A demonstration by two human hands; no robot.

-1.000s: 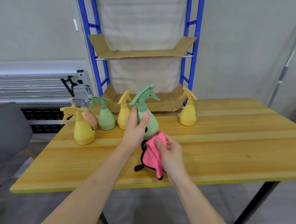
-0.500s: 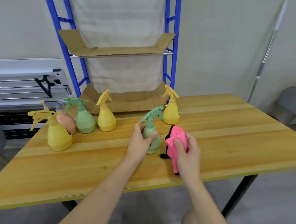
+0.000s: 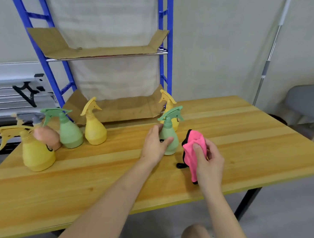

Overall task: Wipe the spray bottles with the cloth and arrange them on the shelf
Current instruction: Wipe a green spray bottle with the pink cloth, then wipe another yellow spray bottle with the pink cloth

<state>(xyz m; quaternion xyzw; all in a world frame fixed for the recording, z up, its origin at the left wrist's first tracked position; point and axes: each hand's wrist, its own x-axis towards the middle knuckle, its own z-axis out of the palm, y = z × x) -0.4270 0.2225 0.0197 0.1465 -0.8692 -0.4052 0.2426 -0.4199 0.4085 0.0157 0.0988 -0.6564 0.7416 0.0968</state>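
Left hand (image 3: pixel 155 146) wrapped around the body of a green spray bottle (image 3: pixel 169 136), thumb on the near side and fingers curled behind it, the bottle standing upright on the wooden table (image 3: pixel 243 135). Right hand (image 3: pixel 207 161) closed on a bunched pink cloth (image 3: pixel 192 152) with a black edge, thumb pressed into its folds, the cloth held just beside the gripped bottle and not touching it; its lower end hangs close to the tabletop. Six spray bottles are visible in all, every one standing upright on the table. Two are green: the gripped one and a second green bottle (image 3: pixel 69 132) toward the left. Three are yellow: a large yellow bottle (image 3: pixel 37 153) nearest the left front, a middle yellow bottle (image 3: pixel 95 129) beside the second green one, and a rear yellow bottle (image 3: pixel 169 105) partly hidden behind the gripped bottle. One is a peach bottle (image 3: pixel 46 136) with a grey trigger head, tucked between the large yellow bottle and the second green bottle. Behind the table stands a blue shelf rack (image 3: pixel 164 45) with two levels in view, each lined with one sheet of brown cardboard (image 3: pixel 94 50); neither level carries a bottle. A grey chair (image 3: pixel 307 104) stands at the far right, beyond the table's corner.
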